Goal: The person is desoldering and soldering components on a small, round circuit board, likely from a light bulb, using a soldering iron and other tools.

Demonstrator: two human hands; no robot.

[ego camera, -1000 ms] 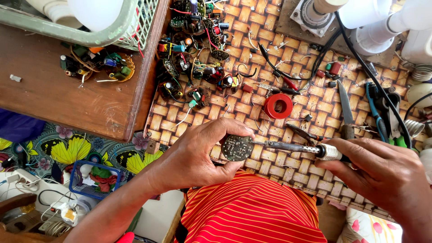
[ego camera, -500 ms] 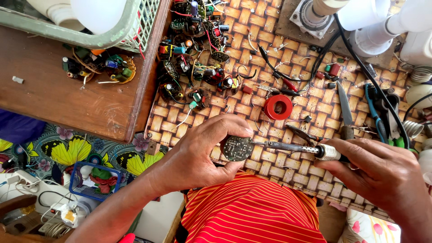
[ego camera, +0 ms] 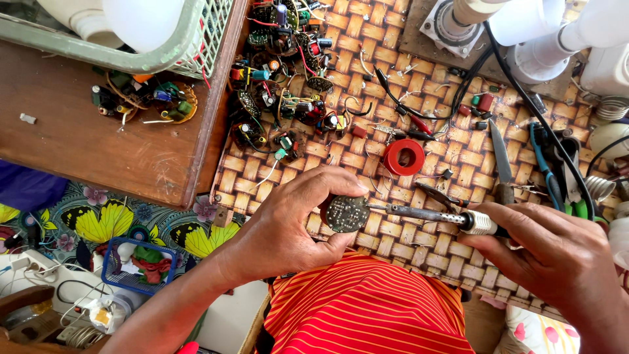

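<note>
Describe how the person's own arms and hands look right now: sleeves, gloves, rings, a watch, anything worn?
Both are bare. The left hand and its forearm show no glove, ring, watch or sleeve. The right hand is likewise ungloved, with no ring or band in view; its wrist runs off the frame edge. The only clothing visible is a red garment with thin orange stripes between the arms.

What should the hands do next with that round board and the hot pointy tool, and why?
Probably hold both steady and keep the tip pressed on that spot. The left hand pinches the small round circuit board above the woven mat, and the right hand aims the soldering iron so its tip meets the board's edge. The joint looks unfinished, though it is too small to tell.
</note>
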